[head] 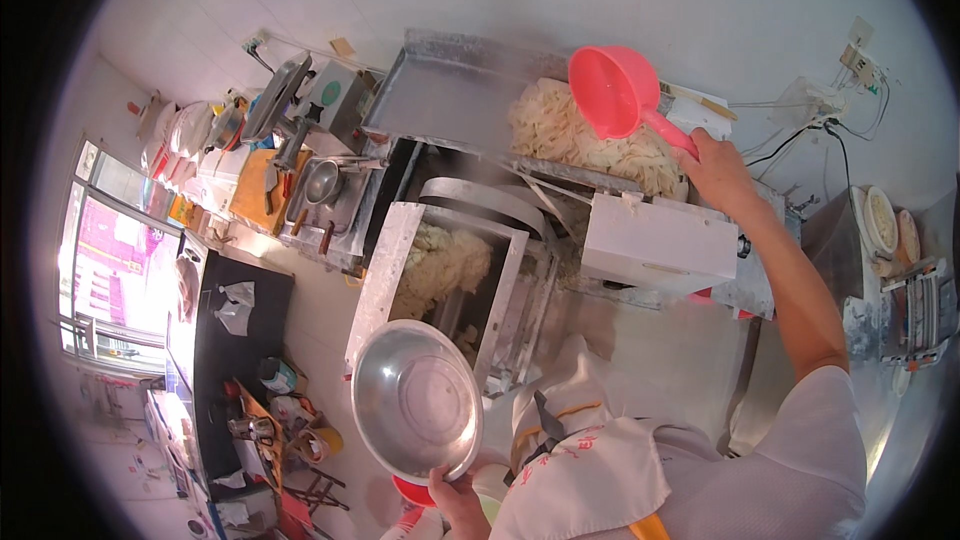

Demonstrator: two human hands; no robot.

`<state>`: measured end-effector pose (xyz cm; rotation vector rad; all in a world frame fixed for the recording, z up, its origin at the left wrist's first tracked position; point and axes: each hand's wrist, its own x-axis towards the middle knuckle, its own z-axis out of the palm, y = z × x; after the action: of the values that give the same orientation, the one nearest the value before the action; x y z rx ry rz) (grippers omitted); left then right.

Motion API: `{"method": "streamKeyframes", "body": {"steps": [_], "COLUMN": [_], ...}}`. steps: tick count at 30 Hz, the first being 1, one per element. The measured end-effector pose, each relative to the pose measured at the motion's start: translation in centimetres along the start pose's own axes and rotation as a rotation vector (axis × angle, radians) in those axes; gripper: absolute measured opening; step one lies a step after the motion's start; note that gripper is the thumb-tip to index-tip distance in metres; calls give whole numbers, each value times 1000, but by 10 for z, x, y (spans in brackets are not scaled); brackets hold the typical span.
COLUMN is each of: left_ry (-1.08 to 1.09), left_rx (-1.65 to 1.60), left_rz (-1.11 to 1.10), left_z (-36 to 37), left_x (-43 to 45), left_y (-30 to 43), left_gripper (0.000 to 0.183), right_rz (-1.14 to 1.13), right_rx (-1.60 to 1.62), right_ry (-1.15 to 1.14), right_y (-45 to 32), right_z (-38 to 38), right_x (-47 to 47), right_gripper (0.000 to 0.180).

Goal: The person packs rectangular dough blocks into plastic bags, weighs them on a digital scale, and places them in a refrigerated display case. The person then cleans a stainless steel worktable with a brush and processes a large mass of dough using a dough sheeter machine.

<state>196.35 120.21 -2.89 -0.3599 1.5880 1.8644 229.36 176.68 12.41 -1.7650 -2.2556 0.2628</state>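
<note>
My right hand (712, 165) grips the handle of a pink plastic ladle (616, 94), held over a pile of pale, wide noodle-like dough strips (551, 120) at the end of a metal tray. With my left hand (454, 499) I hold the rim of a steel basin (416, 401), its inside facing up and showing no contents. Just beyond the basin is the metal hopper (386, 270) of a dough machine, with a lumpy mass of pale dough (442, 266) inside.
A white machine housing (660, 244) stands right of the hopper. At the left are a wooden cutting board (259, 184) with a knife, a small steel bowl (323, 181) in a tray, and a black counter (247, 352). Power cords (844, 139) hang on the wall at the right.
</note>
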Motion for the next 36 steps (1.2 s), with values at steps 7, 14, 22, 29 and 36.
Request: {"method": "streamKeyframes", "body": {"steps": [7, 14, 22, 29, 36], "left_ry": [11, -13, 7, 103, 162], "left_rx": [-4, 5, 28, -1, 83], "left_rz": [-8, 18, 24, -51, -30], "left_z": [-3, 8, 1, 31, 43], "left_x": [-1, -3, 3, -2, -7], "left_y": [-5, -9, -16, -8, -4], "left_gripper": [16, 11, 13, 12, 12], "right_rz": [50, 71, -78, -256, -329], "right_rx": [25, -78, -131, -28, -199], "right_ry": [4, 9, 108, 307, 338], "right_y": [17, 46, 28, 29, 37], "right_z": [-16, -25, -19, 12, 31], "right_x": [-25, -42, -64, -46, -32], "right_gripper": [42, 38, 35, 46, 49]}}
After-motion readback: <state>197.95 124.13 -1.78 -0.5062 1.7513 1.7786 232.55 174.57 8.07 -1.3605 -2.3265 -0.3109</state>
